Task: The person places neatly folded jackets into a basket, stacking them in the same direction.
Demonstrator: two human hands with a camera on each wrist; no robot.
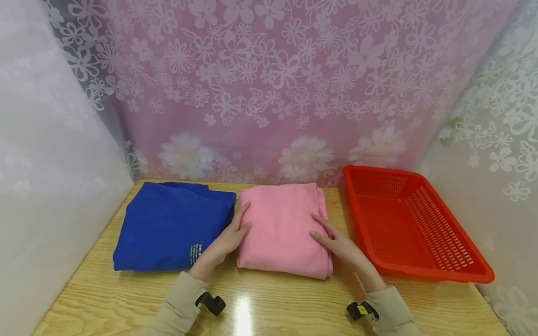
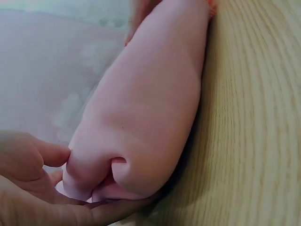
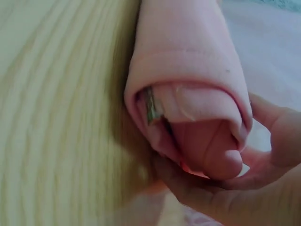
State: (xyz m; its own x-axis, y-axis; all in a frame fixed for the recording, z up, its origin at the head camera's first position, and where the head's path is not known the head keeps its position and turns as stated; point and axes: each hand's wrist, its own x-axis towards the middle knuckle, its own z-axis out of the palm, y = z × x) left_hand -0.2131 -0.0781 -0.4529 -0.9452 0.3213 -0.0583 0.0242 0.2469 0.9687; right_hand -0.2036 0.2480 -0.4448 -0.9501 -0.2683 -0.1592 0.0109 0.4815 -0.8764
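A thick, soft pink garment, folded into a neat square, lies on the table between both hands. My left hand grips its left side, thumb and a finger over the top; the left wrist view shows other fingers along the lower edge. On the opposite side my right hand holds the layered edge, with thumb and fingers around it. Rolled folds and a small shiny strip show inside that end in the right wrist view. Some fingertips are hidden beneath the fabric.
A folded blue garment with a dark printed label lies to the left, close to the left hand. At the right stands a red plastic basket with slotted sides. Flowered curtains hang around the wooden table.
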